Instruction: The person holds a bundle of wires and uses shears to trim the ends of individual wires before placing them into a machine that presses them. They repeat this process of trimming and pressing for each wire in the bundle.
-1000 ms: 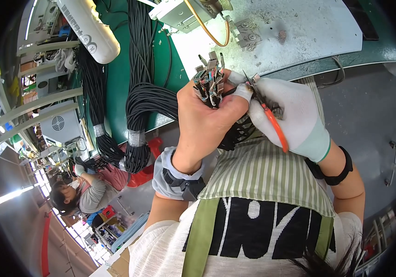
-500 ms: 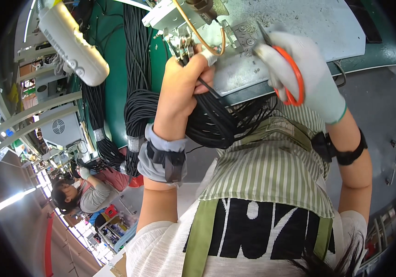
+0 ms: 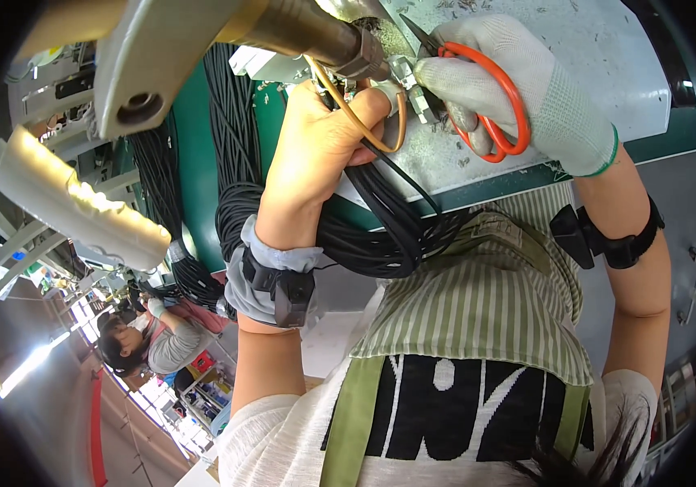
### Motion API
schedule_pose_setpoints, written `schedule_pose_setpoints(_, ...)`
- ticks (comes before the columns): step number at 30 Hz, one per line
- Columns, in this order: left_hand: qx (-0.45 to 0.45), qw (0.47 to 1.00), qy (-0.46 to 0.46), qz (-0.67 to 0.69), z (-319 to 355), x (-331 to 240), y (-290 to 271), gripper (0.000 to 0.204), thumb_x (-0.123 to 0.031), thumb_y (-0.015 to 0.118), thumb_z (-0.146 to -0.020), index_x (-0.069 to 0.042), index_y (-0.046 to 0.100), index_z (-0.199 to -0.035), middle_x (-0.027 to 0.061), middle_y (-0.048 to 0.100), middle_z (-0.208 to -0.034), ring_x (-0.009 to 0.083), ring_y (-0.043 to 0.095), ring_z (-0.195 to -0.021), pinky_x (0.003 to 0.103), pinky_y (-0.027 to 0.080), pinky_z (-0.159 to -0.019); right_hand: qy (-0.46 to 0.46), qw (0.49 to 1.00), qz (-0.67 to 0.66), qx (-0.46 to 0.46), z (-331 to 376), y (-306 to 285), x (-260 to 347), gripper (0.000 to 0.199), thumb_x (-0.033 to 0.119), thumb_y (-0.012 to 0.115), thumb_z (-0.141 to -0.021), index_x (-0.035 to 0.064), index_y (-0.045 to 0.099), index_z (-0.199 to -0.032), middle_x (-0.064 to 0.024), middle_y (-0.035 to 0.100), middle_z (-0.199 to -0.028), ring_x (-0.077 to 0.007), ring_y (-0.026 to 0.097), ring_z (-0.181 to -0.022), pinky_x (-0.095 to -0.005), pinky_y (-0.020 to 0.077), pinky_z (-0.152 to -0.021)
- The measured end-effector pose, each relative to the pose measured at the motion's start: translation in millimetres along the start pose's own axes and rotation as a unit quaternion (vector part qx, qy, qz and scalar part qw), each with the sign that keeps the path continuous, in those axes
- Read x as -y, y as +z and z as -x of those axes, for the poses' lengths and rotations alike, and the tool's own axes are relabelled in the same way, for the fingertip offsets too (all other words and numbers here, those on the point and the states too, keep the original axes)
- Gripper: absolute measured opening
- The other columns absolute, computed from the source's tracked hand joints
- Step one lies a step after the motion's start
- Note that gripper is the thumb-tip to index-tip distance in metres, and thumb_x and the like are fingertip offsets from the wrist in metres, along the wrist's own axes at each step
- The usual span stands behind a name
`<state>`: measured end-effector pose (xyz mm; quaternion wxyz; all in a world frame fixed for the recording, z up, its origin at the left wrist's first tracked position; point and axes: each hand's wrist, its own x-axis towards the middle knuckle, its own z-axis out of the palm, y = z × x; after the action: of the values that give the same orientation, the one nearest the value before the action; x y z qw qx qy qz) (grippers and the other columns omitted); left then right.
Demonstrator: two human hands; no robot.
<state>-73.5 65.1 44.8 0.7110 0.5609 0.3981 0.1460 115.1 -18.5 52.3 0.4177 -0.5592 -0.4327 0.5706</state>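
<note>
My bare left hand [image 3: 307, 154] is closed around a black cable [image 3: 401, 174] beside a small metal fixture [image 3: 415, 91]. A white cover sits on its thumb tip, and the cable's end is hidden behind a curved yellow tube [image 3: 364, 136]. My right hand [image 3: 498, 69], in a white knit glove, holds scissors [image 3: 523, 122] with orange-red handles looped around the fingers. Their dark blades point up and away to the left. The right thumb and fingertips are at the fixture; whether they pinch anything there is not visible. Loose black cables [image 3: 372, 247] hang below my left hand.
A metal machine cylinder [image 3: 307, 36] reaches over the fixture. Small scraps lie on the grey metal plate [image 3: 592, 73]. A lit white lamp [image 3: 80, 203] and long black cable bundles [image 3: 234, 122] are at the left. Farther off, another person [image 3: 165, 341] works.
The view has shifted, so the machine cylinder and its mount loom larger at the upper left. My right hand with the scissors has moved left to the fixture. My left hand keeps hold of the cable.
</note>
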Motion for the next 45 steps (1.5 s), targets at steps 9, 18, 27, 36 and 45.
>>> schedule_pose_setpoints(9,0.024,0.999,-0.006,-0.035,-2.1,4.8,-10.6,0.01,-0.006,0.059,-0.082,-0.002,0.056,-0.073,-0.0004,0.047,-0.056,0.0057,0.039,-0.043,0.021,0.029,-0.039,-0.065,0.995,0.06,-0.037,-4.9,10.9,-19.1,0.028,0.025,0.057,-0.087,0.0009,0.057,-0.072,-0.0047,0.054,-0.053,-0.0104,0.054,-0.045,-0.0241,0.0421,-0.042)
schedule_pose_setpoints(18,-0.008,0.999,-0.053,-0.008,1.8,0.7,-3.3,0.011,-0.009,0.06,-0.082,-0.003,0.058,-0.074,-0.0015,0.046,-0.057,0.0056,0.038,-0.047,0.02,0.03,-0.044,-0.07,0.995,0.054,-0.051,-5.9,13.7,-18.7,0.028,0.025,0.056,-0.087,0.0004,0.058,-0.072,-0.0058,0.056,-0.055,-0.0119,0.056,-0.047,-0.0251,0.0438,-0.044)
schedule_pose_setpoints(27,0.072,0.997,-0.011,-0.013,-2.0,-0.3,-10.5,0.01,-0.009,0.06,-0.083,-0.001,0.058,-0.079,0.0006,0.049,-0.061,0.0065,0.042,-0.049,0.021,0.032,-0.044,-0.018,0.997,0.051,-0.046,-5.0,11.7,-11.8,0.027,0.024,0.057,-0.084,-0.0004,0.057,-0.073,-0.0053,0.054,-0.054,-0.0114,0.053,-0.044,-0.0252,0.0417,-0.041)
schedule_pose_setpoints(36,-0.169,0.981,0.083,0.042,36.6,22.5,10.0,0.017,-0.014,0.05,-0.094,0.0,0.05,-0.084,0.0026,0.049,-0.063,0.0112,0.045,-0.049,0.023,0.037,-0.047,-0.121,0.988,0.0,-0.1,55.7,2.3,-22.7,0.02,0.017,0.056,-0.085,-0.0009,0.057,-0.077,-0.0055,0.053,-0.053,-0.013,0.051,-0.042,-0.027,0.0411,-0.043)
schedule_pose_setpoints(45,-0.007,0.949,0.008,0.314,86.2,39.4,26.3,0.024,-0.027,0.037,-0.099,-0.006,0.047,-0.103,0.005,0.051,-0.087,0.015,0.054,-0.078,0.028,0.043,-0.054,-0.155,0.914,0.348,-0.137,103.1,58.8,0.9,0.017,0.017,0.066,-0.079,0.0037,0.06,-0.088,-0.0099,0.053,-0.059,-0.0194,0.057,-0.049,-0.0317,0.0447,-0.049)
